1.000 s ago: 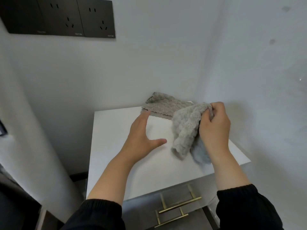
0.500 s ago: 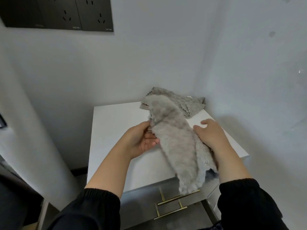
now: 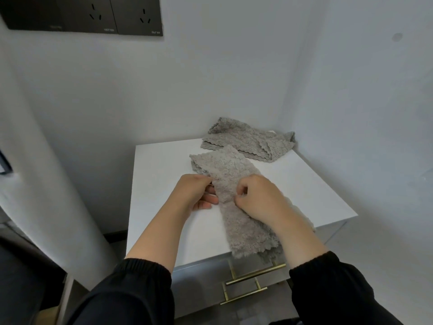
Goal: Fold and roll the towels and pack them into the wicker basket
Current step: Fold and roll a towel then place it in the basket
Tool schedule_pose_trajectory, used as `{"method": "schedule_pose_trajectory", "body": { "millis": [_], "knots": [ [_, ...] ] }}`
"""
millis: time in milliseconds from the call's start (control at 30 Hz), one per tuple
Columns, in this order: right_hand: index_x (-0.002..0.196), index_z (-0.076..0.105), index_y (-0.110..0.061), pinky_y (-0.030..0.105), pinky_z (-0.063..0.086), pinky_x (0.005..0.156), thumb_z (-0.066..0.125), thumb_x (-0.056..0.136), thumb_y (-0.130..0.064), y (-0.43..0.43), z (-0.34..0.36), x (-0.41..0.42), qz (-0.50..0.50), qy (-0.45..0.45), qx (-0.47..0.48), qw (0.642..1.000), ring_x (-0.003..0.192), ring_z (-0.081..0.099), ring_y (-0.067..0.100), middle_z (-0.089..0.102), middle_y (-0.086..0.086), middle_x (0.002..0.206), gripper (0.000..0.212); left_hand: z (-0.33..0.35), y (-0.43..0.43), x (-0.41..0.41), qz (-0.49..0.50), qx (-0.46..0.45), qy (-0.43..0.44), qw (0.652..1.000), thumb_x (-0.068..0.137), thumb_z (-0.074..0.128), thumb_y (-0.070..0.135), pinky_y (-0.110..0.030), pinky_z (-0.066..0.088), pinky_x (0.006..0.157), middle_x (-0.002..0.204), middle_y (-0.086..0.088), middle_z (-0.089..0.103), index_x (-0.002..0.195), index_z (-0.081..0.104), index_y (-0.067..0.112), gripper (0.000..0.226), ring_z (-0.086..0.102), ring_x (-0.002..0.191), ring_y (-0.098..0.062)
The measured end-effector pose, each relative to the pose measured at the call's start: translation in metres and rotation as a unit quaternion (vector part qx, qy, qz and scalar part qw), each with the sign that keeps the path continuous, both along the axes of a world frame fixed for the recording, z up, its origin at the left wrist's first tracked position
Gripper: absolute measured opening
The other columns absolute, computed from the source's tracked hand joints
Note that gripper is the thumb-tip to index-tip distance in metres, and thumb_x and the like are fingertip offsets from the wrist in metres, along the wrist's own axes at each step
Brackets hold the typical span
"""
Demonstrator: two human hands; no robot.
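Note:
A grey fluffy towel (image 3: pixel 230 174) lies as a long strip across the white cabinet top (image 3: pixel 161 174), its near end hanging over the front edge. My left hand (image 3: pixel 198 194) pinches the strip's left edge near its middle. My right hand (image 3: pixel 259 199) grips the strip from the right side, fingers curled into the cloth. A second grey towel (image 3: pixel 248 141) lies crumpled at the cabinet's back right corner. No wicker basket is in view.
The cabinet stands in a corner between white walls. Brass drawer handles (image 3: pixel 255 275) show below its front edge. A dark socket panel (image 3: pixel 93 15) hangs on the wall at the upper left. A white column (image 3: pixel 46 184) stands to the left.
The towel went from bunched in my right hand to spread as a long strip on the cabinet top. Both hands came together at its middle and now hold it.

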State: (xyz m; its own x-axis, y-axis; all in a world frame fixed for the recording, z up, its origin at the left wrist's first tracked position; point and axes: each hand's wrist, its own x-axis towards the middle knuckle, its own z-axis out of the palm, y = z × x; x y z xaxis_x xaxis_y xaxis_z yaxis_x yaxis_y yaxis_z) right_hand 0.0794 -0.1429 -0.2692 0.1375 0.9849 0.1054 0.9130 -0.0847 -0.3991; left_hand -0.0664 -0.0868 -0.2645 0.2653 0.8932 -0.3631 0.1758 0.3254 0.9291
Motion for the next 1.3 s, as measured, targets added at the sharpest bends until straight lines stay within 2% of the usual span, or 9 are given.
{"method": "schedule_pose_trajectory", "body": {
  "millis": [200, 300, 533, 633, 733, 867, 967, 1100, 1300],
  "knots": [
    [0.065, 0.068, -0.008, 0.01, 0.038, 0.051, 0.067, 0.083, -0.009, -0.003, 0.012, 0.009, -0.046, 0.283, 0.009, 0.958, 0.048, 0.051, -0.001, 0.059, -0.005, 0.058, 0.017, -0.002, 0.004, -0.007, 0.016, -0.026, -0.04, 0.999, 0.096, 0.054, 0.028, -0.017, 0.042, 0.037, 0.064, -0.005, 0.061, 0.088, 0.059, 0.007, 0.023, 0.057, 0.039, -0.012],
    [0.063, 0.071, -0.013, 0.021, 0.048, 0.072, 0.069, 0.08, -0.004, -0.004, 0.013, 0.014, -0.049, 0.402, -0.001, 0.915, 0.069, 0.06, 0.009, 0.066, -0.003, 0.066, 0.02, -0.004, 0.004, -0.006, 0.025, -0.013, -0.018, 0.999, 0.092, 0.061, 0.027, -0.017, 0.044, 0.037, 0.055, -0.004, 0.059, 0.083, 0.057, 0.008, 0.021, 0.056, 0.037, -0.01],
    [0.074, 0.055, -0.008, 0.025, 0.042, 0.048, 0.051, 0.086, -0.003, 0.001, 0.019, 0.057, -0.21, 0.68, 0.042, 0.701, 0.046, 0.051, 0.014, 0.052, 0.003, 0.056, 0.014, 0.002, 0.016, -0.019, 0.122, -0.021, -0.02, 0.992, 0.085, 0.049, 0.004, -0.014, 0.03, 0.035, 0.042, -0.003, 0.044, 0.066, 0.047, 0.009, 0.02, 0.041, 0.028, -0.013],
    [0.075, 0.056, -0.007, 0.024, 0.044, 0.048, 0.052, 0.087, -0.004, -0.006, 0.008, 0.094, -0.331, 0.504, 0.028, 0.797, 0.049, 0.053, 0.019, 0.057, 0.009, 0.067, 0.013, 0.005, 0.028, -0.044, 0.164, -0.028, -0.003, 0.986, 0.082, 0.046, 0.003, -0.02, 0.036, 0.044, 0.053, -0.009, 0.04, 0.064, 0.043, 0.009, 0.02, 0.035, 0.037, -0.019],
    [0.074, 0.058, -0.003, 0.033, 0.05, 0.061, 0.048, 0.086, -0.006, -0.012, 0.002, 0.109, -0.349, 0.237, 0.097, 0.901, 0.067, 0.06, 0.03, 0.064, 0.014, 0.078, 0.016, 0.0, 0.034, -0.058, 0.144, 0.072, 0.202, 0.966, 0.08, 0.05, 0.008, -0.033, 0.046, 0.066, 0.066, -0.009, 0.054, 0.07, 0.052, 0.008, 0.01, 0.05, 0.059, -0.026],
    [0.088, 0.065, -0.016, 0.024, 0.037, 0.074, 0.045, 0.087, 0.0, -0.011, 0.02, 0.073, -0.23, 0.173, 0.232, 0.929, 0.085, 0.054, 0.013, 0.063, -0.004, 0.09, 0.026, -0.007, 0.027, -0.05, 0.095, 0.262, 0.358, 0.891, 0.084, 0.054, 0.009, -0.035, 0.04, 0.085, 0.12, -0.008, 0.05, 0.12, 0.053, 0.013, 0.036, 0.046, 0.113, -0.029],
    [0.092, 0.068, -0.022, 0.024, 0.045, 0.072, 0.055, 0.092, -0.017, -0.012, 0.023, 0.047, -0.054, 0.099, 0.109, 0.988, 0.08, 0.059, 0.009, 0.065, -0.013, 0.096, 0.015, -0.009, 0.028, -0.036, 0.02, 0.35, 0.368, 0.862, 0.087, 0.056, 0.017, -0.036, 0.043, 0.09, 0.118, -0.01, 0.055, 0.117, 0.061, 0.014, 0.03, 0.048, 0.113, -0.028],
    [0.114, 0.061, -0.024, 0.038, 0.048, 0.087, 0.062, 0.087, -0.038, -0.008, 0.009, 0.047, -0.019, -0.087, -0.13, 0.988, 0.103, 0.053, 0.02, 0.049, -0.006, 0.116, 0.03, -0.014, 0.022, -0.026, -0.163, 0.335, 0.402, 0.836, 0.088, 0.06, 0.043, -0.042, 0.046, 0.094, 0.115, -0.004, 0.058, 0.117, 0.063, 0.019, 0.038, 0.05, 0.112, -0.025],
    [0.066, 0.045, -0.014, 0.024, 0.039, 0.056, 0.046, 0.089, -0.014, -0.016, 0.021, 0.058, -0.169, -0.121, -0.197, 0.958, 0.065, 0.052, 0.02, 0.052, 0.002, 0.068, 0.023, -0.007, 0.018, -0.03, -0.139, 0.318, 0.429, 0.834, 0.091, 0.056, 0.035, -0.029, 0.043, 0.063, 0.067, -0.001, 0.056, 0.062, 0.056, 0.015, 0.036, 0.053, 0.068, -0.021]
  ]
}}
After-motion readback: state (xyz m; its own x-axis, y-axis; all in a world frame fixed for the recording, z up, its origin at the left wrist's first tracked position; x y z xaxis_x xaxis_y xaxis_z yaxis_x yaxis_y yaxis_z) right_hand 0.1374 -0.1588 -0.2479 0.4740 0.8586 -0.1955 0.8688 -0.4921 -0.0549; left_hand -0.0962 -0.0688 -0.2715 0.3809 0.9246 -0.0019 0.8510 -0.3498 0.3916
